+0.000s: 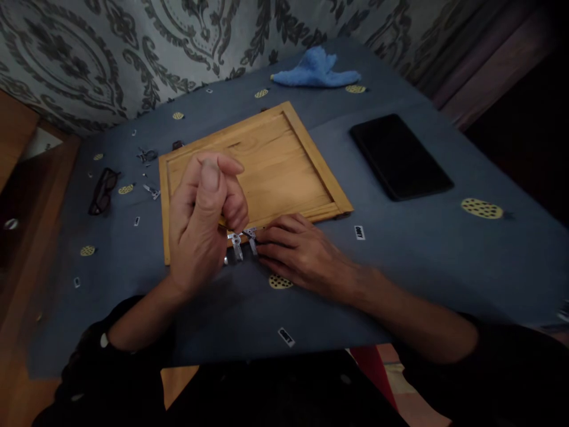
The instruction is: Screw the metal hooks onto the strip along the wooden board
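Two small metal pieces (242,242), hinge-like with short silver legs, lie on the cloth right at the near edge of a wooden board (275,160), toward its near left corner. The left hand (202,222) is raised over them and narrow. Its fingers are bunched and curled against the thumb, the tips pointing down at the left piece. Whether they pinch that piece or only touch it cannot be told, since the hand itself covers the spot. The right hand (302,252) lies flat and wide on the cloth just right of the pieces, holding nothing, with its fingertips (262,237) touching the right piece.

As I judge it, work this fine goes best when the flat right hand presses its piece firmly against the board's edge so that it cannot slide. The left hand should make small, slow moves from the fingertips alone. Tilting the left wrist aside would open the view onto the pieces.

The board rests on a dark blue cloth (422,255) printed with yellow dotted patches. More small metal parts (149,157) are scattered just left of the board's far corner, and dark glasses (103,191) lie further left. A black phone (400,155) sits right of the board, well apart from the hands. A blue rag (316,70) lies at the far edge, near the patterned wall.
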